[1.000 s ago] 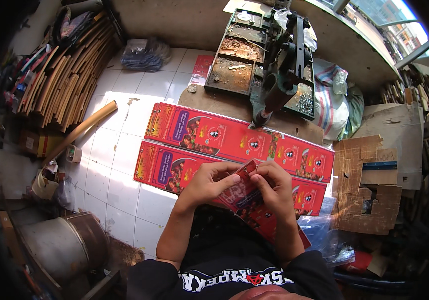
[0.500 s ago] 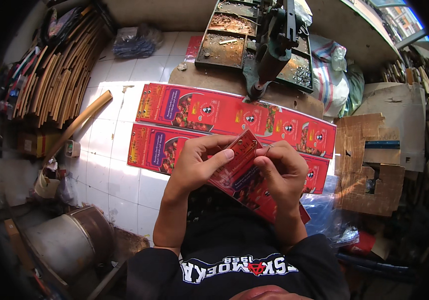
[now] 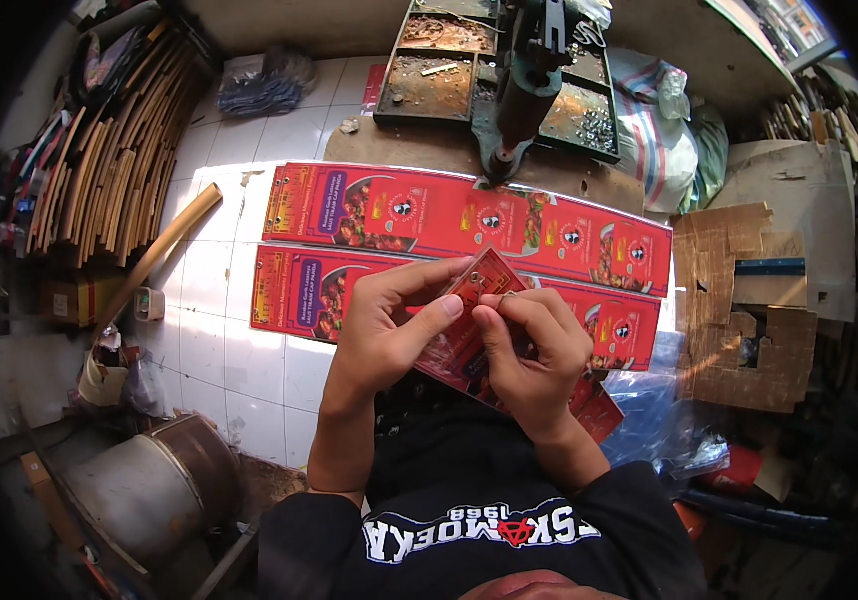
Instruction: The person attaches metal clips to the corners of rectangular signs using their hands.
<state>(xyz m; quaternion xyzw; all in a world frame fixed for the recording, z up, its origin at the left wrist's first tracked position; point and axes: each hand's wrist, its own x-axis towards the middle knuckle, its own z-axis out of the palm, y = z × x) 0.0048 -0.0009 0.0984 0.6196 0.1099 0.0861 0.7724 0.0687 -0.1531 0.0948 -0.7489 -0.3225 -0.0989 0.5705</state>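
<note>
The left hand [image 3: 384,325] and right hand [image 3: 539,345] pinch a long, shiny red strip [image 3: 454,350] near the black cloth shirt [image 3: 429,480]. They hide part of the nearer flat red board [image 3: 287,292]. Behind stands a dark metal press [image 3: 521,105]; torn brown cardboard [image 3: 719,350] lies right.

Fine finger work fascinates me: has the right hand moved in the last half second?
Yes. Against the lower red printed strip, the right hand has shifted left, closer to the left hand.

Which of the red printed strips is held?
The slanting strip nearest the black shirt: the left hand grips it, the right hand at its upper end. The middle strip and far strip lie flat.
</note>
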